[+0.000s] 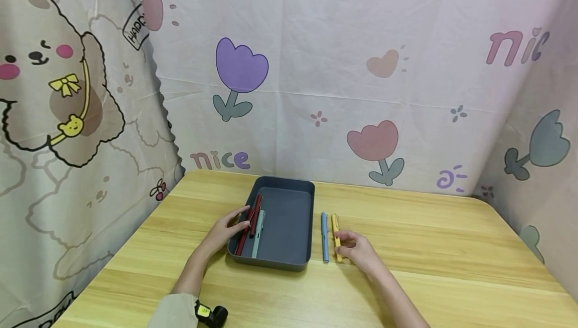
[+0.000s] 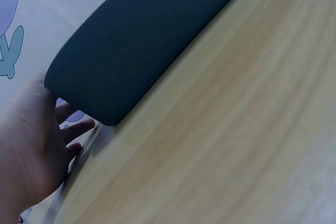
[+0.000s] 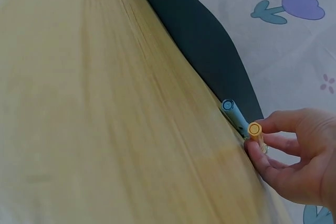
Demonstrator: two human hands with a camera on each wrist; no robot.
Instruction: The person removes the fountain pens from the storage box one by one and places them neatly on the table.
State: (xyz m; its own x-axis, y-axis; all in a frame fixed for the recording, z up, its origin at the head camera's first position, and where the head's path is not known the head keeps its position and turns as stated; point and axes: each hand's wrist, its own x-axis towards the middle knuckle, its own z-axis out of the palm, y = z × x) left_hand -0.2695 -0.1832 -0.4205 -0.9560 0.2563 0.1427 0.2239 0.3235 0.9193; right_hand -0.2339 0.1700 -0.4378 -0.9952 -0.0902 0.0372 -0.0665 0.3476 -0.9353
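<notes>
A dark grey rectangular tray [image 1: 289, 266] lies on the table with two dark red pens [image 1: 242, 240] and a pale green pen [image 1: 258, 235] along its left side. My left hand [image 1: 221, 232] holds the tray's left wall, thumb over the rim near the pens; in the left wrist view several fingers [image 2: 79, 129] show outside the wall. Right of the tray, a yellow pen [image 1: 335, 222] is pinched between the thumb and fingers of my right hand [image 1: 358, 252]. A blue pen [image 1: 324, 237] lies just left of it, roughly parallel. Their round ends face the right wrist camera.
The light wood table [image 1: 429, 248] reaches back to a printed cloth [image 1: 316, 67] hung behind it. More cloth hangs at the left and right sides. A black wrist camera [image 1: 212, 314] sits on the left forearm, beside the beige sleeve [image 1: 173, 310].
</notes>
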